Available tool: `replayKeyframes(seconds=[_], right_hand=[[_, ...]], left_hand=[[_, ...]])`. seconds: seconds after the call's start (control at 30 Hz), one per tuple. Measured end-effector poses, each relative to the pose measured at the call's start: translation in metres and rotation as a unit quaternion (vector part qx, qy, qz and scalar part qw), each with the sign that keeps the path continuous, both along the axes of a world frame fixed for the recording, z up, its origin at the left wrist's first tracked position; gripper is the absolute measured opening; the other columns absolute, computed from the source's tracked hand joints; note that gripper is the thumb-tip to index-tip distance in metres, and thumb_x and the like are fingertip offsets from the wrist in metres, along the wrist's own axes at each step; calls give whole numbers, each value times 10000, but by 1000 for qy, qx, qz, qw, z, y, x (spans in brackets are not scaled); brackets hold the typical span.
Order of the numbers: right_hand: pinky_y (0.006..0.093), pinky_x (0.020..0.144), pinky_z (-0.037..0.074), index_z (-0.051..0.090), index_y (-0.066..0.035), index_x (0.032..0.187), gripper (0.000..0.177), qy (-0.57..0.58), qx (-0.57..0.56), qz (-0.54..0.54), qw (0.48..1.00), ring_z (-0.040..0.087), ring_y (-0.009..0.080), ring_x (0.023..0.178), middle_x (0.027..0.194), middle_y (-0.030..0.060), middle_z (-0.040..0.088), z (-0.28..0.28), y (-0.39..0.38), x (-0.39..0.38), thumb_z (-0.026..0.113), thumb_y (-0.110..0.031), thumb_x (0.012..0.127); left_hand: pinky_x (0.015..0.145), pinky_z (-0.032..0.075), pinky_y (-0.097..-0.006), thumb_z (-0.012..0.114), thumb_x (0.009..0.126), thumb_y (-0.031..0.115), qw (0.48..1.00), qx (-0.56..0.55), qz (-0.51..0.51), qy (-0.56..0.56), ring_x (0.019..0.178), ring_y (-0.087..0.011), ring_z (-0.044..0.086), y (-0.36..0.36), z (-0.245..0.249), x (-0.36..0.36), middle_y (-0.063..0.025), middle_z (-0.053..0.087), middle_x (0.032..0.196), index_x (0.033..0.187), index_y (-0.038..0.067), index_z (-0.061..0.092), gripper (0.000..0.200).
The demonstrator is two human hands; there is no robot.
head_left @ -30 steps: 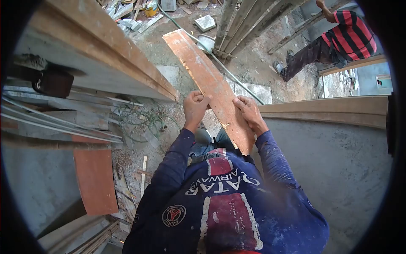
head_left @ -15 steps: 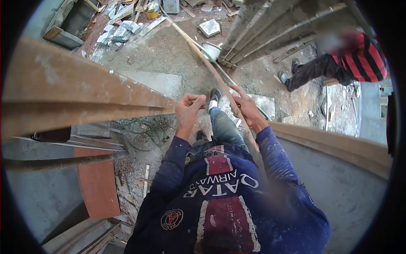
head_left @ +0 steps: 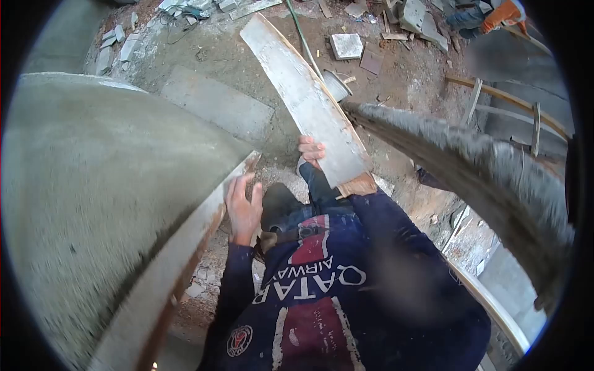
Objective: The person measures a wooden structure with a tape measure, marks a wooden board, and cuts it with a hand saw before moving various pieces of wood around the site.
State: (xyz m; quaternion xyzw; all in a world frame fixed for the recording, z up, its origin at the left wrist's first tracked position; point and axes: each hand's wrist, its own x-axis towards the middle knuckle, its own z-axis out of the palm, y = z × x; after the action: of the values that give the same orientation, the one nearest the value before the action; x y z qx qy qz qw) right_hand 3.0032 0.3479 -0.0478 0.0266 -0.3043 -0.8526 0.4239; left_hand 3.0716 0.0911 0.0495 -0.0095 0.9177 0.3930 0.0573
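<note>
A long, pale, worn board (head_left: pixel 309 93) slants across the upper middle, its broad face showing. My right hand (head_left: pixel 311 150) grips it near its lower end: the palm is behind the board and the fingers curl round its left edge. My left hand (head_left: pixel 244 207) is raised at the left with fingers apart, holding nothing. Its fingertips are beside the edge of a second long plank (head_left: pixel 176 278), which runs down to the lower left; whether they touch cannot be made out.
A grey wall surface (head_left: pixel 124 185) fills the left, and a rough-edged slab (head_left: pixel 458 148) juts in from the right. A white block (head_left: pixel 346 46), a bucket (head_left: pixel 336 85) and rubble (head_left: pixel 421 21) lie beyond. A person in orange (head_left: pixel 502 15) is at the top right.
The view has swung round. The board in my right hand has turned from edge-on to broad face. My left hand has moved left and its fingers have spread. The striped-shirt person has left view.
</note>
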Motion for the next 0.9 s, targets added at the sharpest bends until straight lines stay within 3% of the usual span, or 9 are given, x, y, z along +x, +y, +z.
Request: replayKeyframes(seconds=[0.17,0.23,0.43,0.53,0.77,0.8,0.83,0.87,0.9], right_hand=[[359,752,535,467,55,1185,371,47,-15,-24,999,549,240,861,858,84,531,-46,-44,-95,523,-264,1004],[303,679,483,476,66,1077,352,13,61,-35,997,536,221,710,785,80,531,-51,-57,-129,472,-282,1023],[286,631,453,504,68,997,432,-48,89,29,994,507,196,641,724,44,510,-48,-92,-230,494,-364,997],[272,634,450,536,19,1010,371,29,65,43,997,497,192,623,728,48,515,-90,-97,-285,511,-349,978],[321,622,456,593,-44,1128,339,50,319,95,942,499,210,612,732,39,512,-83,-59,-451,523,-336,972],[341,644,477,583,-67,1191,361,112,552,128,816,551,240,688,777,80,559,-77,-56,-474,541,-348,968],[360,666,498,573,-91,1254,395,180,745,144,626,603,269,764,822,120,605,-68,-58,-513,559,-359,964],[360,666,498,573,-91,1254,395,183,745,136,626,603,269,764,822,120,605,-63,-59,-538,559,-359,964],[392,751,505,591,-61,1250,432,336,854,-8,396,632,303,856,909,152,650,-60,-57,-554,571,-379,958]], left_hand=[[1048,404,-464,690,851,118,995,11,62,-72,1184,-404,527,4,7,-1,-221,574,1225,1229,-7,567,417],[1088,375,-468,687,873,147,989,26,106,-105,1254,-421,491,7,8,-6,-246,541,1303,1282,-10,533,464],[1155,302,-462,631,946,273,952,65,230,-193,1390,-431,383,23,21,-1,-282,456,1434,1380,-21,453,553],[1123,330,-462,609,949,272,926,79,312,-197,1329,-419,439,34,28,-3,-269,493,1386,1364,-39,469,538],[975,458,-344,612,974,250,773,101,601,-175,1080,-230,612,-1,-27,-116,-126,661,1137,1231,-25,596,377],[976,461,-359,626,954,241,782,134,588,-156,1084,-254,622,-18,-22,-158,-150,669,1129,1195,-30,615,363],[976,464,-373,639,934,232,791,178,573,-122,1087,-279,631,-33,-23,-215,-175,677,1121,1159,-35,635,349],[975,465,-370,643,930,224,830,144,527,-107,1090,-270,631,-48,-23,-259,-162,677,1129,1157,-24,642,336],[974,467,-367,648,927,216,865,109,480,-97,1092,-261,632,-66,-19,-294,-149,678,1138,1156,-13,649,324]])
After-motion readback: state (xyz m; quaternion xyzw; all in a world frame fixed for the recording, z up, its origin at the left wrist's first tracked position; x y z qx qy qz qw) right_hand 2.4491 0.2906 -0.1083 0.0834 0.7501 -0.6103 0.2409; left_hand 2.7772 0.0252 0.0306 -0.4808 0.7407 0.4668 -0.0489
